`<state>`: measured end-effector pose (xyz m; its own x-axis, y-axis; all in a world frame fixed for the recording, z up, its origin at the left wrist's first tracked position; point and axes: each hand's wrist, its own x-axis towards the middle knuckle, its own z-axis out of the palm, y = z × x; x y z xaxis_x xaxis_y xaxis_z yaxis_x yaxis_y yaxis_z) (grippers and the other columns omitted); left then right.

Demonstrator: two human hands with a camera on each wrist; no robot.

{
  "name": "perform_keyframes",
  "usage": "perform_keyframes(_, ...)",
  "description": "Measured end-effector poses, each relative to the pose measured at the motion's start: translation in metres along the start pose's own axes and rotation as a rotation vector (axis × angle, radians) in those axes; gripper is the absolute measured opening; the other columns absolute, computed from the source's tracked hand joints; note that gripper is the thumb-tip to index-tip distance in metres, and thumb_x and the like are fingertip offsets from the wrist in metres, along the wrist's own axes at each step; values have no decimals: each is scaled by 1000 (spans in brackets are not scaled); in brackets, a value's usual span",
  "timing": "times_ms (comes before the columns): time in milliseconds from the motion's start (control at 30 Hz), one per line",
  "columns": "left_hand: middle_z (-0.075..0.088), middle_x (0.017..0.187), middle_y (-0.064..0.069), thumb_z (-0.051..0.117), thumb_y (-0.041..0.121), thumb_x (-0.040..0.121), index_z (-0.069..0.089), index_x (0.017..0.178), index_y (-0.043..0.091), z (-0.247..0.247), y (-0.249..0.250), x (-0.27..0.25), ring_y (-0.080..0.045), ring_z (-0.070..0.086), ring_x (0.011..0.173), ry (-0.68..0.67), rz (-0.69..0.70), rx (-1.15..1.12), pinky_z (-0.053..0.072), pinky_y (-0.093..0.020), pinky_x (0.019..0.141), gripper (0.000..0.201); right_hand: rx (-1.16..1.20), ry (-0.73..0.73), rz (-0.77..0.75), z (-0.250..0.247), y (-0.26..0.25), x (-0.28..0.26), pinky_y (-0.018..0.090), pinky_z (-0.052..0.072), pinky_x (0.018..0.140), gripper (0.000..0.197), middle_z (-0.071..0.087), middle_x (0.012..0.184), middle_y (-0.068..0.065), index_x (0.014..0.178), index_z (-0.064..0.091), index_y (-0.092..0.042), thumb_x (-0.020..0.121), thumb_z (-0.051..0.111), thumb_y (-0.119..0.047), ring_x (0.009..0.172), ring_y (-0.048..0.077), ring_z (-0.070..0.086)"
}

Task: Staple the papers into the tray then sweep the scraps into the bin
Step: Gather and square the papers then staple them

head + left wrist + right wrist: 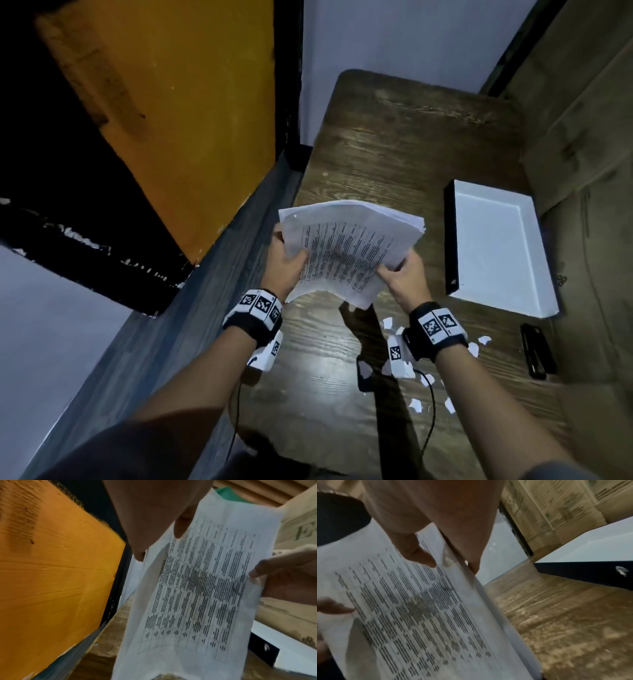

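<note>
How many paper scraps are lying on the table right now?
7 visible paper scraps: two just left of the right wristband, two between it and the black stapler, three nearer the person. The wrist camera may hide more.

One stack of paper, one tray, one stapler, two hands, some scraps.

On the brown wooden table I count one stack of white printed paper sheets, one white rectangular tray with black side, one black stapler, about nine small torn white paper scraps, and two bare hands, the left and the right; some scraps are hidden.
</note>
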<state>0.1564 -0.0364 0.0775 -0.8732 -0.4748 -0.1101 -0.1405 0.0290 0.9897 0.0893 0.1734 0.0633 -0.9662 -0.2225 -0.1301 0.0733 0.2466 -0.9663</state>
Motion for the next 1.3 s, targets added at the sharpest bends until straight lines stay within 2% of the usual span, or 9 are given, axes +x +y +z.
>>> perform_keyframes(133, 69, 99, -24, 54, 4, 80, 61, 100, 0, -2, -4, -5, -31, 68, 89, 25, -106, 77, 57, -54, 77, 21, -25, 33, -22, 7, 4, -2, 17, 55, 73, 25, 69, 96, 1, 105, 64, -4, 85, 58, 9, 78, -11, 65)
perform_keyframes(333, 47, 120, 17, 78, 23, 69, 30, 134, 22, -43, 50, -4, -3, 49, 112, 168, 166, 211, 41, -13, 96, 81, -166, -150, -194, -8, -51, 15, 22, 55, 82, 34, 68, 95, -8, 103, 64, -18, 86, 52, 9, 89, 2, 65)
perform_keyframes(467, 32, 148, 5, 83, 42, 55, 24, 139, 42, -50, 90, 0, -15, 30, 134, 83, 297, 786, 23, -43, 104, 103, -506, -347, -358, -13, -90, 33, 32, 52, 88, 41, 71, 105, 0, 108, 66, -20, 83, 51, 8, 99, 15, 65)
perform_keyframes(600, 68, 81, -6, 73, 13, 65, 66, 78, 20, -35, 84, 7, -17, 61, 70, -250, 91, 615, 50, -33, 66, 16, -636, -449, -369, -12, -103, 42, 42, 55, 87, 34, 71, 102, 0, 103, 65, -25, 84, 53, 2, 97, 18, 66)
perform_keyframes(700, 64, 62, -16, 72, 10, 68, 62, 66, -7, -32, 66, 9, -15, 54, 51, -193, 56, 534, 39, -23, 50, 20, -618, -343, -275, -34, -85, 52, 45, 54, 87, 24, 70, 102, 1, 100, 63, -27, 82, 66, -11, 94, 17, 66)
perform_keyframes(800, 59, 49, 12, 74, 4, 71, 62, 61, 10, -46, 52, 12, 4, 51, 39, -114, -13, 348, 37, -10, 41, 17, -480, -97, -79, -73, -47, 58, 33, 49, 92, 66, 59, 120, -1, 125, 53, -20, 67, 85, -14, 107, 15, 56)
perform_keyframes(1000, 75, 100, -5, 81, 22, 69, 68, 104, -1, -63, 25, 16, -15, 70, 94, -21, -59, 113, 57, -33, 86, 43, 198, -155, 186, -78, 11, 47, 47, 45, 104, 89, 63, 127, 10, 127, 52, -9, 49, 92, -22, 119, 26, 59)
perform_keyframes(1167, 69, 102, -9, 74, 20, 76, 65, 107, 3, -51, 3, -3, -9, 67, 87, 158, -92, 10, 55, -16, 71, 36, 81, 53, 24, -54, -1, 33, 18, 53, 75, 32, 74, 79, -19, 91, 62, -21, 69, 82, -12, 78, -5, 67)
perform_keyframes(1300, 69, 106, -12, 76, 25, 72, 61, 113, -1, -46, -30, -15, -20, 68, 92, 294, -221, 4, 58, -25, 74, 51, 60, 94, 61, -40, 22, 20, 19, 56, 75, 33, 69, 91, -5, 96, 62, -15, 76, 71, 9, 78, -3, 68)
